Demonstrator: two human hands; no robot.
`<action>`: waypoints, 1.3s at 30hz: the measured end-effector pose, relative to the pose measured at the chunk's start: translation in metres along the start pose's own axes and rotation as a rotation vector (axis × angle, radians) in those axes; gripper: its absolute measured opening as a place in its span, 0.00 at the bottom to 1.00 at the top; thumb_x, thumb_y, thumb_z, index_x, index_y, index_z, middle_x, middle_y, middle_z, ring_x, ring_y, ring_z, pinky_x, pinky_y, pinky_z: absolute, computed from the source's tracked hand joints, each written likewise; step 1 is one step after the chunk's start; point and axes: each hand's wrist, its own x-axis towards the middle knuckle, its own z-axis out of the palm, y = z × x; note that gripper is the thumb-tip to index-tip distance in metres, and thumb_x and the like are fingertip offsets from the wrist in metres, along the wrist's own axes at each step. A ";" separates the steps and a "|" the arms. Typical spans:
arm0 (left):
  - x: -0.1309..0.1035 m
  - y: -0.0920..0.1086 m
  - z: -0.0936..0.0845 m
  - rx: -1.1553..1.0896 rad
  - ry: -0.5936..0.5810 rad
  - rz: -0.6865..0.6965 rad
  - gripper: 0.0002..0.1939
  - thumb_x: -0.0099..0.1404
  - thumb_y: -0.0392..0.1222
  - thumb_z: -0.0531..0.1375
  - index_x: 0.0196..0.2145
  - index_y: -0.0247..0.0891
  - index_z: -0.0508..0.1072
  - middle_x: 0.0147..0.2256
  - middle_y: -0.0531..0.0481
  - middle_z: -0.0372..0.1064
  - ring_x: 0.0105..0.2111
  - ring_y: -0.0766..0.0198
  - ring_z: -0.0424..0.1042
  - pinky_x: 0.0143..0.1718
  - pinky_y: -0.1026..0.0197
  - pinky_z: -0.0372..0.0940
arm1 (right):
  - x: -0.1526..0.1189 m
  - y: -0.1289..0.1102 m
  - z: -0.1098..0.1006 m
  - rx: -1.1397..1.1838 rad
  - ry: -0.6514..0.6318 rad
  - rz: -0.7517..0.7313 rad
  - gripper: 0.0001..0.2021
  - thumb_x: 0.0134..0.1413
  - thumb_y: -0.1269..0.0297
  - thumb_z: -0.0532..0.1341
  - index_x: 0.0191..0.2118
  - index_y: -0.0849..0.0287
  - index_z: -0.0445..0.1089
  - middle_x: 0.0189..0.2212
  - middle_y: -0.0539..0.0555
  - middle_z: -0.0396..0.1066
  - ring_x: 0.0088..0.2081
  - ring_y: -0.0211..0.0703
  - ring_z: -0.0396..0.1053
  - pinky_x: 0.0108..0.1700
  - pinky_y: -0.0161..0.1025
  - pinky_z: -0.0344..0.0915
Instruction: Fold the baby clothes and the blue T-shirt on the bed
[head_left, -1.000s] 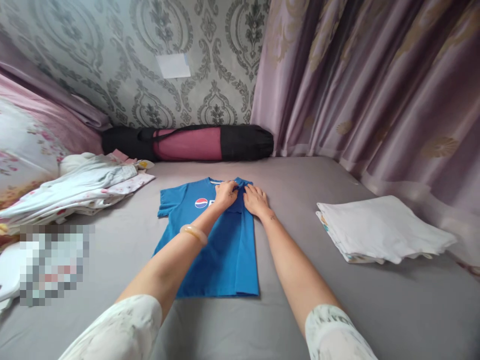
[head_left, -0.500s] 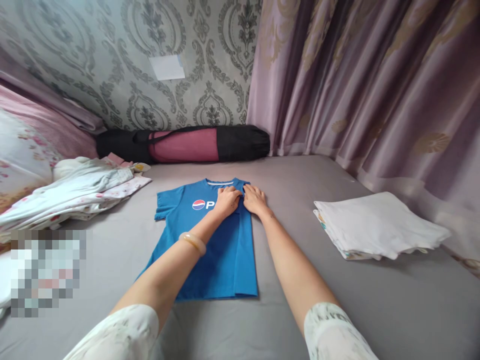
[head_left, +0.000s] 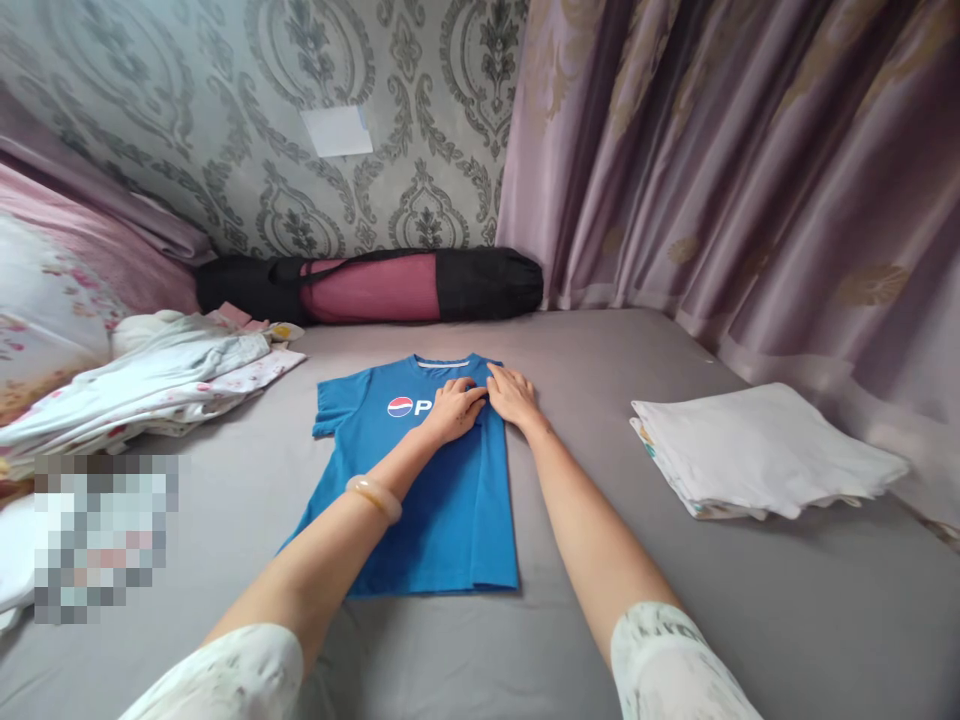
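A blue T-shirt [head_left: 420, 540] with a round logo and a white letter P lies front up on the grey bed sheet. Its right side is folded inward in a long strip, while the left sleeve sticks out. My left hand [head_left: 457, 410] rests on the chest, covering part of the print, fingers stretched toward the fold. Right beside it, my right hand [head_left: 513, 396] lies flat over the folded shoulder edge, fingers extended. The two hands nearly touch at the fold. What lies under the fingertips is hidden.
A stack of white folded cloth [head_left: 765, 450] lies at the right. Heaped light clothes [head_left: 195, 370] and a blurred patch are at the left. A black and pink long bag [head_left: 367, 287] lies along the wall, beside purple curtains [head_left: 645, 150].
My left hand has slid slightly toward me, its fingers now straighter over the shirt. My right hand stays at the shoulder edge, flatter than before. The view has shifted slightly.
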 end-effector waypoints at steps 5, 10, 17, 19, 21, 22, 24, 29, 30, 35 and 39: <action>-0.010 -0.007 0.004 -0.053 0.018 0.091 0.21 0.71 0.43 0.50 0.59 0.38 0.67 0.59 0.39 0.63 0.59 0.52 0.62 0.60 0.49 0.58 | -0.004 -0.001 0.006 -0.098 0.037 -0.032 0.24 0.68 0.60 0.44 0.66 0.54 0.58 0.67 0.51 0.55 0.65 0.49 0.52 0.64 0.49 0.50; -0.030 -0.017 0.002 -0.095 0.025 0.116 0.24 0.71 0.46 0.50 0.61 0.34 0.63 0.63 0.34 0.58 0.64 0.52 0.57 0.63 0.47 0.55 | -0.004 -0.002 0.007 -0.132 0.038 -0.037 0.25 0.68 0.59 0.43 0.66 0.54 0.58 0.67 0.51 0.55 0.65 0.49 0.51 0.63 0.49 0.50; -0.073 -0.031 -0.021 0.033 -0.061 -0.110 0.27 0.72 0.53 0.49 0.62 0.36 0.60 0.65 0.36 0.54 0.66 0.50 0.53 0.65 0.47 0.49 | -0.004 -0.003 0.007 -0.164 0.001 -0.025 0.26 0.68 0.59 0.40 0.68 0.55 0.54 0.69 0.50 0.50 0.66 0.49 0.48 0.65 0.50 0.48; -0.085 -0.032 -0.029 0.070 -0.080 -0.174 0.27 0.72 0.53 0.48 0.62 0.36 0.59 0.65 0.35 0.53 0.66 0.49 0.53 0.65 0.46 0.49 | -0.004 -0.003 0.008 -0.174 -0.010 -0.021 0.27 0.68 0.58 0.40 0.68 0.56 0.53 0.70 0.50 0.49 0.67 0.50 0.48 0.65 0.50 0.47; -0.096 -0.033 -0.036 0.081 -0.087 -0.208 0.28 0.71 0.53 0.49 0.63 0.36 0.59 0.66 0.35 0.52 0.66 0.48 0.53 0.64 0.45 0.49 | -0.003 -0.003 0.008 -0.187 -0.025 -0.020 0.27 0.68 0.58 0.40 0.69 0.56 0.52 0.70 0.51 0.48 0.67 0.50 0.47 0.65 0.51 0.47; -0.101 -0.033 -0.039 0.081 -0.091 -0.213 0.28 0.71 0.53 0.49 0.62 0.36 0.59 0.66 0.34 0.52 0.66 0.48 0.52 0.64 0.45 0.50 | -0.001 -0.003 0.008 -0.195 -0.034 -0.023 0.27 0.68 0.58 0.39 0.69 0.56 0.52 0.70 0.51 0.48 0.67 0.50 0.47 0.65 0.51 0.47; -0.112 -0.034 -0.043 0.078 -0.109 -0.221 0.28 0.70 0.53 0.51 0.62 0.36 0.61 0.66 0.34 0.52 0.66 0.47 0.52 0.64 0.44 0.50 | 0.002 -0.002 0.005 -0.209 -0.061 -0.029 0.27 0.68 0.57 0.39 0.69 0.55 0.52 0.70 0.50 0.47 0.67 0.51 0.47 0.65 0.53 0.47; -0.136 -0.039 -0.046 0.068 -0.149 -0.304 0.29 0.68 0.56 0.51 0.62 0.41 0.61 0.67 0.37 0.52 0.67 0.47 0.50 0.64 0.44 0.49 | 0.011 0.000 -0.010 -0.146 -0.121 0.007 0.26 0.67 0.57 0.42 0.67 0.53 0.55 0.67 0.54 0.56 0.65 0.53 0.53 0.64 0.55 0.51; -0.140 -0.039 -0.046 0.068 -0.146 -0.317 0.30 0.68 0.57 0.51 0.63 0.41 0.61 0.67 0.37 0.51 0.67 0.47 0.49 0.64 0.44 0.48 | 0.012 -0.002 -0.011 -0.135 -0.095 0.016 0.26 0.67 0.59 0.43 0.67 0.53 0.56 0.66 0.55 0.58 0.65 0.53 0.55 0.63 0.54 0.52; -0.148 -0.034 -0.040 0.096 -0.107 -0.342 0.32 0.70 0.58 0.47 0.64 0.37 0.59 0.68 0.36 0.49 0.68 0.46 0.46 0.66 0.43 0.44 | 0.009 -0.028 0.000 -0.197 -0.019 -0.015 0.27 0.68 0.60 0.42 0.68 0.65 0.51 0.69 0.60 0.48 0.69 0.50 0.43 0.68 0.50 0.41; -0.149 -0.027 -0.034 0.123 -0.040 -0.354 0.32 0.70 0.56 0.46 0.65 0.36 0.60 0.67 0.37 0.49 0.69 0.47 0.45 0.67 0.43 0.40 | 0.011 -0.050 0.015 -0.227 -0.058 0.055 0.33 0.69 0.51 0.40 0.70 0.72 0.45 0.71 0.65 0.40 0.71 0.54 0.35 0.69 0.52 0.33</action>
